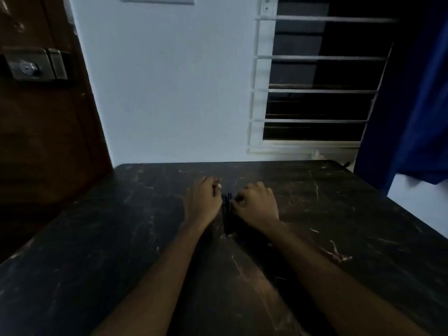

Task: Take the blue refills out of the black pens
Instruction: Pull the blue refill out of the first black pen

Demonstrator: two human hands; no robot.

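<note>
Lying on the dark, scuffed worktop (121,238), a small bundle of black pens (227,209) is sitting near the far middle of the surface, its length running away from the person. The dim light is blurring the bundle, so I cannot tell how many pens are in it.

The left hand (203,202) is resting just to the left of the pens, its edge right beside them. Its fingers (209,182) are curling inward toward the thumb (a pale nail is catching the light at one tip). I cannot tell whether those fingers are pinching anything. The right hand (258,204) is resting just to the right of the bundle, knuckles up, its fingers (260,186) curling under. Its thumb tip is sitting against the side of the pens, but I cannot tell whether it is actually gripping them. The left forearm (157,275) and the right forearm (327,267) are lying over the near part of the worktop, angling in toward the bundle.

Behind the worktop a pale wall (169,93) is standing. A brown door (43,141) with a metal lock (34,65) is showing at the left, a barred window (315,81) is showing dark at the right, and a blue curtain (412,117) is hanging at the far right edge.
</note>
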